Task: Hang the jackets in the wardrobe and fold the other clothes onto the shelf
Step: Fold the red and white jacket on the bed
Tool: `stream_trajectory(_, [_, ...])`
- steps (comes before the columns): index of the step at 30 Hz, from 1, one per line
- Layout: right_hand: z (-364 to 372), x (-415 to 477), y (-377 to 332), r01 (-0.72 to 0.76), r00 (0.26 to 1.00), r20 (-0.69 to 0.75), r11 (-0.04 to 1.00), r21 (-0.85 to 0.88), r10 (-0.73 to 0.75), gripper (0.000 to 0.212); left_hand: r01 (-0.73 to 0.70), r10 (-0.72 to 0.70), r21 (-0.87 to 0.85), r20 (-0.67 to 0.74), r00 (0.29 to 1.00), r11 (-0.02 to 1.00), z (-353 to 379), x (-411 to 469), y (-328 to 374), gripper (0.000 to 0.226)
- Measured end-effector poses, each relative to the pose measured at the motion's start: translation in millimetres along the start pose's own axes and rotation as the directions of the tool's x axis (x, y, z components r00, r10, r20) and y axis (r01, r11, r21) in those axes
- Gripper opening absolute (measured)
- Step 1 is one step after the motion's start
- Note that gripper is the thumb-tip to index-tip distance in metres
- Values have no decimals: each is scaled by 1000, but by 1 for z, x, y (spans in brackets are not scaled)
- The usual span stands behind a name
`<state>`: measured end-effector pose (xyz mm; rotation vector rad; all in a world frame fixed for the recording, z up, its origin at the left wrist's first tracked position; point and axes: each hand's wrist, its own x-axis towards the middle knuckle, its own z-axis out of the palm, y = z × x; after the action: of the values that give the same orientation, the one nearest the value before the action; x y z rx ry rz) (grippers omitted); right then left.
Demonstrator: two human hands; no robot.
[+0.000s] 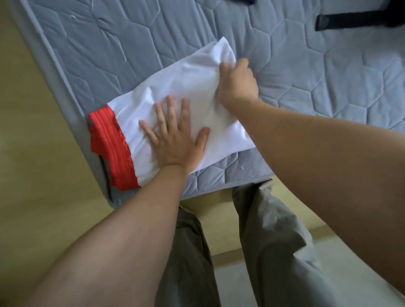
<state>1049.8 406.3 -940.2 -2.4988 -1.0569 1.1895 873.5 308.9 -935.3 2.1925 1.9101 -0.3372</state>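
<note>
A white garment [192, 72] lies folded into a long strip on the corner of a grey quilted mattress [109, 43]. Its near-left end overlaps a folded red garment [109, 149] at the mattress corner. My left hand [173, 142] presses flat on the white cloth, fingers spread. My right hand [237, 83] pinches the cloth's right edge near the far end, with the fabric bunched under its fingers.
A dark strap or garment [350, 20] lies on the mattress at the far right, and another dark item [245, 1] peeks in at the top edge. Yellowish floor [39, 175] runs left of the bed. My legs in grey-green trousers [274, 252] stand at the mattress edge.
</note>
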Motion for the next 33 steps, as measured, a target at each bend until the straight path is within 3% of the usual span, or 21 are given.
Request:
stream_trajectory(3, [-4, -5, 12, 62, 997, -57, 997, 33, -60, 49, 2, -1, -20, 28, 1000, 1000, 3, 0, 5, 82])
stream_trajectory(6, [-16, -12, 15, 14, 997, -71, 998, 67, -9, 58, -16, 18, -64, 25, 1000, 998, -9, -2, -1, 82])
stream_trajectory(10, [-28, -22, 17, -46, 999, -28, 998, 51, 47, 77, -10, -2, -126, -94, 996, 992, -24, -12, -19, 78])
stream_trajectory(13, [-28, -33, 18, -98, 995, 2, 995, 36, 98, 89, -35, 29, -86, -65, 997, 996, -25, -26, -29, 79])
stream_trajectory(20, [-24, -47, 27, -73, 997, -13, 996, -50, 73, 83, -119, 114, -35, -131, 985, 992, -9, -11, -10, 90])
stream_trajectory(26, [-20, -78, 9, 58, 998, -31, 998, -6, -58, 61, -93, 86, -49, -129, 988, 994, 30, -6, -8, 85])
stream_trajectory(29, [-14, -111, -10, 199, 980, -19, 980, 4, -199, 54, -91, 80, -97, -115, 990, 991, 26, -5, -12, 84])
stream_trajectory(31, [-16, -123, -20, 217, 976, -31, 976, 9, -217, 51, -114, 98, -163, -99, 990, 980, 10, -7, -17, 82])
stream_trajectory(33, [-23, -127, -26, 191, 980, -48, 982, 2, -191, 48, -179, 135, -248, -183, 974, 952, -3, -15, -27, 69])
